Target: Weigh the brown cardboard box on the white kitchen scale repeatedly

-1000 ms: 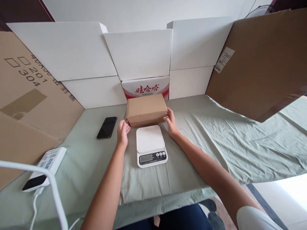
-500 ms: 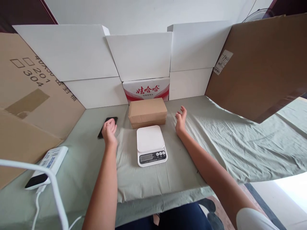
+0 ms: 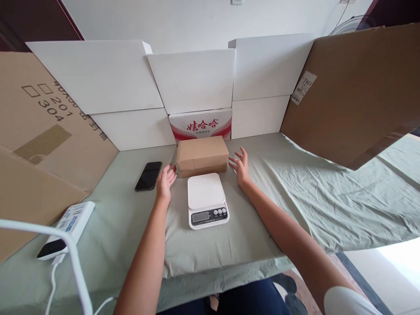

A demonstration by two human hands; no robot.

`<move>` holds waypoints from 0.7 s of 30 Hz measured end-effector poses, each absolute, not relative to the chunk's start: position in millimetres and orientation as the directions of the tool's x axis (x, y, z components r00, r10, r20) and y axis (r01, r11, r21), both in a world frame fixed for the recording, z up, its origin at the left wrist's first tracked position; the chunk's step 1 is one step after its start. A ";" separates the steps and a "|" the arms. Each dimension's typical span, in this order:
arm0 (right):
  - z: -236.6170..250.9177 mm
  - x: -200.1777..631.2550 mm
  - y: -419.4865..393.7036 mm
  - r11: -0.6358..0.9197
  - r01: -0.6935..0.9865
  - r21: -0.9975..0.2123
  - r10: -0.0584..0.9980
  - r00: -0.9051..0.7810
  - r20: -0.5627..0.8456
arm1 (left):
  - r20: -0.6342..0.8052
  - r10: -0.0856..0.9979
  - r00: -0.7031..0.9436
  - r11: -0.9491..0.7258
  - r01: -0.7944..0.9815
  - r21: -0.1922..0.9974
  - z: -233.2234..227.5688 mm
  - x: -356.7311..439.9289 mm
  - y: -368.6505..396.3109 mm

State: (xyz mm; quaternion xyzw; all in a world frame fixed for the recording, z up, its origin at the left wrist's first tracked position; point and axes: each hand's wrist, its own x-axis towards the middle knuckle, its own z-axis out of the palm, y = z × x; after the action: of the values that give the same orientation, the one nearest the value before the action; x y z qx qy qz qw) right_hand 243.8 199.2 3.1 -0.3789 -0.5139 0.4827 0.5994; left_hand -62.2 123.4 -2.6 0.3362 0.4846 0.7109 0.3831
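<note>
A closed brown cardboard box (image 3: 202,153) sits on the cloth-covered table, just behind a white digital kitchen scale (image 3: 206,192). The scale's plate is bare and its display looks blank. My left hand (image 3: 166,181) is near the box's left front corner, fingers spread and holding nothing. On the other side, my right hand (image 3: 240,166) is open beside the box's right end, its fingertips very close to the cardboard; no firm contact shows. Left of my left hand lies a black smartphone (image 3: 148,176), flat on the cloth.
White boxes (image 3: 197,78) form a wall at the back, with a red-and-white printed carton (image 3: 201,124) low in the middle. Large cardboard panels stand left (image 3: 49,131) and right (image 3: 348,96). A white power bank (image 3: 67,229) with a cable (image 3: 74,253) lies at the left.
My left hand has moved right, off the phone, and its curled fingers have opened. My right hand has come left, closer to the box. Box and scale stay in place.
</note>
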 end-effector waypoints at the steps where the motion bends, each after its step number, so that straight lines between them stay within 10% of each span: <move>1: 3.4 242.0 197.4 0.242 -0.198 -0.950 0.968 -0.016 0.250 | 0.104 0.880 -0.464 -0.227 -0.219 0.949 -2.8 -59.3 123.9; 21: 13.0 228.4 172.8 0.494 -0.058 -0.867 0.845 -0.202 0.495 | 0.255 0.841 -0.477 -0.340 -0.100 0.935 11.9 -51.7 116.4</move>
State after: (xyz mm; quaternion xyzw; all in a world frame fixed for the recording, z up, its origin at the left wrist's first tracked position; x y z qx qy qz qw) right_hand 228.4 172.8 13.0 -0.2977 -0.6611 0.4051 0.5570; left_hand -51.7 116.4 11.9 0.3927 0.4716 0.7183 0.3277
